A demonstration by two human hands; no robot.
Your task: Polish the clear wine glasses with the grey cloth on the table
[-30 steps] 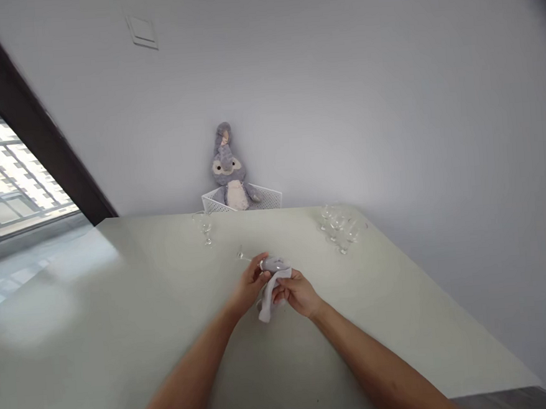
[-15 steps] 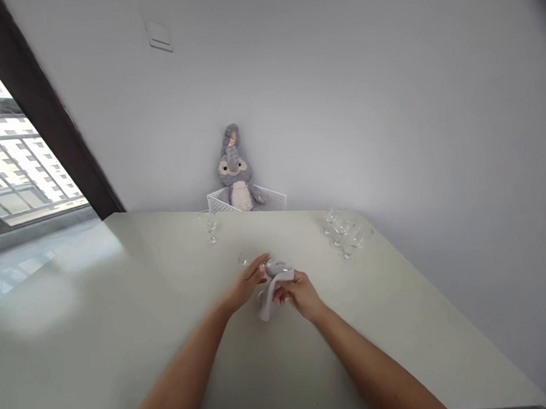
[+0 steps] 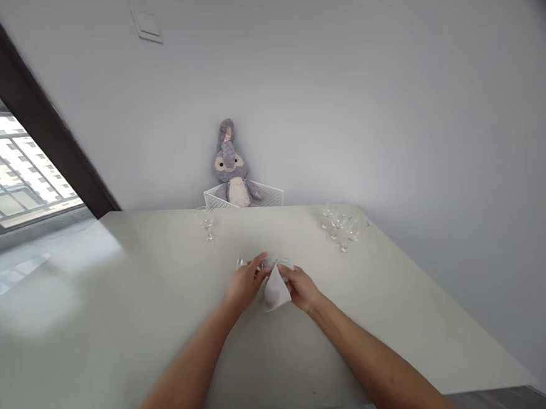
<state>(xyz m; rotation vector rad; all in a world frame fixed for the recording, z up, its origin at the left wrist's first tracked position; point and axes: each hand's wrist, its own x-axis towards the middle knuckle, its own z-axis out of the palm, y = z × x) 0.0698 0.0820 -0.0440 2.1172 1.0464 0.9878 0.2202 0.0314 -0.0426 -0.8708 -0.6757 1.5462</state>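
Observation:
My left hand (image 3: 248,284) is closed around a stemmed glass (image 3: 241,262), which lies sideways with its foot pointing left. Over the bowl of that glass is a white cloth (image 3: 278,289), one corner hanging down in front. My right hand (image 3: 303,287) pinches the cloth against the bowl, thumb on top. Cloth and fingers hide most of the bowl. Both hands are just above the middle of the table.
On the pale table (image 3: 135,314), one stemmed glass (image 3: 207,223) stands at the back left. Several more glasses (image 3: 340,224) stand grouped at the back right. Behind the far edge, a grey plush toy (image 3: 236,176) sits in a white basket (image 3: 272,197).
The cloth has been drawn closer around the bowl, and my right thumb now presses on it. My left fingers have curled in more. The whole view has shifted slightly.

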